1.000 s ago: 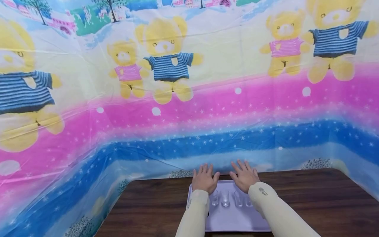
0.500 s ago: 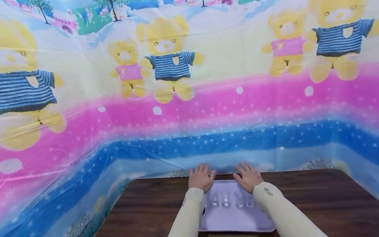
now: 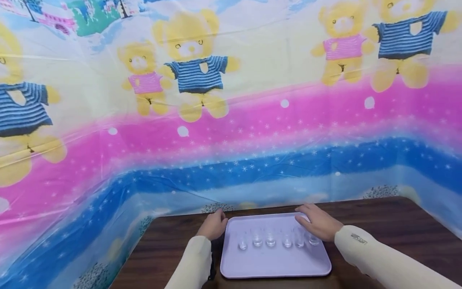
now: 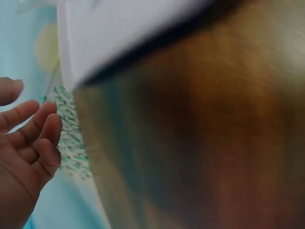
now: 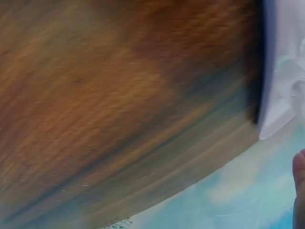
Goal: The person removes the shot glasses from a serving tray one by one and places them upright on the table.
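A lilac tray (image 3: pixel 274 265) lies on the table with several small clear glasses (image 3: pixel 270 239) in a row across it. My left hand (image 3: pixel 213 224) is beside the tray's far left corner. In the left wrist view its fingers (image 4: pixel 50 129) are loosely bent, with nothing between them. Over the far right corner of the tray, my right hand (image 3: pixel 319 220) reaches with extended fingers and partly overlaps the rightmost glass. Only a bit of a digit (image 5: pixel 299 191) shows in the right wrist view, below the tray corner (image 5: pixel 281 28).
The dark wooden table (image 3: pixel 382 233) extends to both sides of the tray. A curtain (image 3: pixel 252 136) printed with teddy bears hangs right behind the table's far edge and along its sides.
Both hands have moved apart from above the tray's far side, the left one leftward and the right one rightward. Their spread fingers have drawn in, and the whole row of glasses has come into view.
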`<state>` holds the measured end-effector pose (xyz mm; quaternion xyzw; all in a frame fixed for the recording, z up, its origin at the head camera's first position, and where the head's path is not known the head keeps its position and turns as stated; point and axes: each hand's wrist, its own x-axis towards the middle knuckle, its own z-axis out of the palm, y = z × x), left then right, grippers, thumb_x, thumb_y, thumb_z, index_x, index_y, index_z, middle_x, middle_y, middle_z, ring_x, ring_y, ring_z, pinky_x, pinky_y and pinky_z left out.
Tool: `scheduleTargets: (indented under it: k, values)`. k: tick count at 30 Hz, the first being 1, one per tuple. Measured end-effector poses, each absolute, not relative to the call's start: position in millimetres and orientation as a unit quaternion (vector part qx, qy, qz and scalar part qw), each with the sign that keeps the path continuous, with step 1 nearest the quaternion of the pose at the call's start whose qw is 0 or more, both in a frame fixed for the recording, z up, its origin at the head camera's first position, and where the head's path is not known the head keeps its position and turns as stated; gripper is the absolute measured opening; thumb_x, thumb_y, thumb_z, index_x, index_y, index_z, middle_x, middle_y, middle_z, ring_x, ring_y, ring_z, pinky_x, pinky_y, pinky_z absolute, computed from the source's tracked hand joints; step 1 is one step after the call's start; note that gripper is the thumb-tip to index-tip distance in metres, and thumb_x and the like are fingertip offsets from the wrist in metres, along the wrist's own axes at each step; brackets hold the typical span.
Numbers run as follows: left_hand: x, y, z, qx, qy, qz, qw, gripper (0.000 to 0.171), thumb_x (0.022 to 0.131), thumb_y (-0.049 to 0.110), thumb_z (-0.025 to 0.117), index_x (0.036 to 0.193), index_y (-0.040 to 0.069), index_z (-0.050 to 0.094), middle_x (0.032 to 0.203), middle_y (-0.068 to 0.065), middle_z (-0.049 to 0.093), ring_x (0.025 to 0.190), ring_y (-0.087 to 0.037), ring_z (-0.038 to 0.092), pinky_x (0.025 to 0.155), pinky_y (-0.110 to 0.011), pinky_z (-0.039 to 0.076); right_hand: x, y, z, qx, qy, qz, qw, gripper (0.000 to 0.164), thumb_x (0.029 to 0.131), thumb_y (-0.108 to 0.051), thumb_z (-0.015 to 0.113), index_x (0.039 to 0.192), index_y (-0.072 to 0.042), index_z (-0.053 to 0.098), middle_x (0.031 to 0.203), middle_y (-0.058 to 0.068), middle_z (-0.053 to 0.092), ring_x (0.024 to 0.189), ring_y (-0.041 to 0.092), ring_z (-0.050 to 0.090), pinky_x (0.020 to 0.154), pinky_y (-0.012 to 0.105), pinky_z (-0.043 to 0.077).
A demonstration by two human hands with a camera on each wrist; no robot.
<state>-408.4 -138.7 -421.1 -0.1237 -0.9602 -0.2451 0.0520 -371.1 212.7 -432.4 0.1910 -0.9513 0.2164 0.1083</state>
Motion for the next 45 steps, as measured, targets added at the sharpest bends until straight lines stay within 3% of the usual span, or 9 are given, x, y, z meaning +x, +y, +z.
scheduleTargets:
  k: [4, 7, 10, 16, 25, 38, 45]
  values:
    - [-400.1, -156.2, -430.4, -0.117, -0.957, -0.263, 0.024, 0.011, 0.096, 0.015, 0.055, 0.091, 0.005, 0.053, 0.068, -0.004, 0.051, 0.058, -0.017, 0.049, 0.053, -0.033, 0.041, -364.4, 225.2, -430.8, 0.182, -0.956, 0.201, 0.116, 0.046, 0.09, -0.045, 0.059, 0.119, -0.009, 0.059, 0.107, 0.005, 0.056, 0.098, 0.023, 0.055, 0.083, 0.045, 0.044]
    - [-396.3, -161.7, -437.2, -0.114, -0.959, -0.258, 0.001, 0.015, 0.096, 0.018, 0.055, 0.086, 0.006, 0.053, 0.066, -0.005, 0.05, 0.057, -0.017, 0.047, 0.053, -0.033, 0.04, -360.8, 233.6, -429.4, 0.174, -0.958, 0.197, 0.114, 0.041, 0.084, -0.04, 0.068, 0.109, -0.009, 0.06, 0.091, 0.0, 0.053, 0.078, 0.014, 0.051, 0.068, 0.037, 0.044]
    - [-395.3, -165.1, -443.0, -0.121, -0.965, -0.234, -0.018, 0.018, 0.096, 0.02, 0.054, 0.087, 0.005, 0.058, 0.066, -0.005, 0.05, 0.057, -0.017, 0.047, 0.054, -0.034, 0.039, -359.3, 238.6, -429.1, 0.182, -0.954, 0.202, 0.124, 0.031, 0.079, -0.032, 0.073, 0.097, -0.011, 0.061, 0.082, -0.003, 0.048, 0.069, 0.011, 0.045, 0.063, 0.033, 0.041]
    - [-397.1, -169.8, -448.8, -0.142, -0.966, -0.211, -0.041, 0.019, 0.096, 0.02, 0.054, 0.091, 0.005, 0.065, 0.071, -0.006, 0.056, 0.062, -0.018, 0.051, 0.06, -0.037, 0.043, -360.6, 239.8, -433.2, 0.202, -0.951, 0.192, 0.134, 0.025, 0.076, -0.029, 0.076, 0.086, -0.014, 0.06, 0.076, -0.007, 0.046, 0.067, 0.009, 0.044, 0.06, 0.029, 0.041]
    - [-395.2, -166.5, -449.0, -0.176, -0.959, -0.214, -0.055, 0.025, 0.095, 0.017, 0.055, 0.072, 0.01, 0.056, 0.062, -0.001, 0.048, 0.055, -0.015, 0.044, 0.054, -0.031, 0.038, -358.6, 238.4, -429.7, 0.194, -0.954, 0.194, 0.124, 0.025, 0.073, -0.027, 0.077, 0.084, -0.013, 0.06, 0.076, -0.004, 0.05, 0.067, 0.011, 0.045, 0.061, 0.03, 0.042]
    - [-397.0, -168.9, -453.1, -0.164, -0.957, -0.22, -0.092, 0.023, 0.097, 0.017, 0.052, 0.076, 0.01, 0.056, 0.066, -0.003, 0.049, 0.059, -0.017, 0.045, 0.058, -0.034, 0.038, -364.1, 235.7, -423.5, 0.167, -0.956, 0.225, 0.085, 0.024, 0.07, -0.022, 0.077, 0.084, -0.009, 0.062, 0.071, -0.001, 0.05, 0.063, 0.014, 0.045, 0.056, 0.031, 0.04]
    - [-395.5, -170.5, -451.5, -0.173, -0.952, -0.231, -0.101, 0.016, 0.096, 0.017, 0.054, 0.082, 0.011, 0.058, 0.071, -0.002, 0.053, 0.062, -0.017, 0.047, 0.06, -0.034, 0.039, -373.0, 250.7, -408.2, 0.158, -0.951, 0.245, 0.098, 0.019, 0.074, -0.019, 0.074, 0.082, -0.008, 0.061, 0.07, 0.0, 0.05, 0.06, 0.015, 0.045, 0.055, 0.033, 0.039]
